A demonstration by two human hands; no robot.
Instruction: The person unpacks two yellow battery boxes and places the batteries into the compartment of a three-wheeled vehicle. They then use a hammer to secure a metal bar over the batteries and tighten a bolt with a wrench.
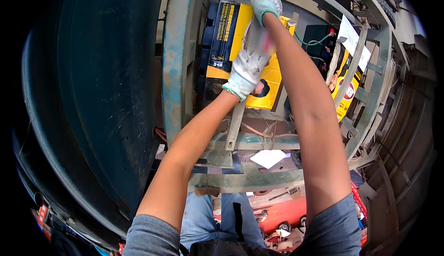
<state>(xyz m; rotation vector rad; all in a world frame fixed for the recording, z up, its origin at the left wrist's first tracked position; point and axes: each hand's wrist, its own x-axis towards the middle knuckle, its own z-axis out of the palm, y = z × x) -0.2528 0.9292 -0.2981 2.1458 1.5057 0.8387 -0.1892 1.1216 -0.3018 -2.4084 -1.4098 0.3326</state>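
Note:
Both my hands wear whitish knit gloves with pale green cuffs. My left hand [247, 69] rests over a flat metal bar [236, 124] that runs lengthwise above a yellow and black battery carton [272, 92]; its fingers are hidden beneath and around the bar. Farther up, my right hand [266, 3] is on the same bar near its far end, thumb side out. Whether either hand grips the bar cannot be made out fully. Blue-black printed panels [222, 30] of the carton show left of the bar.
A worn metal frame [175, 58] surrounds the carton. On the right are a black battery [314, 40] with cables, a second yellow carton [347, 92] and white paper [353, 44]. A dark green panel [104, 82] stands left. Wires [269, 131] wrap the lower crossbar.

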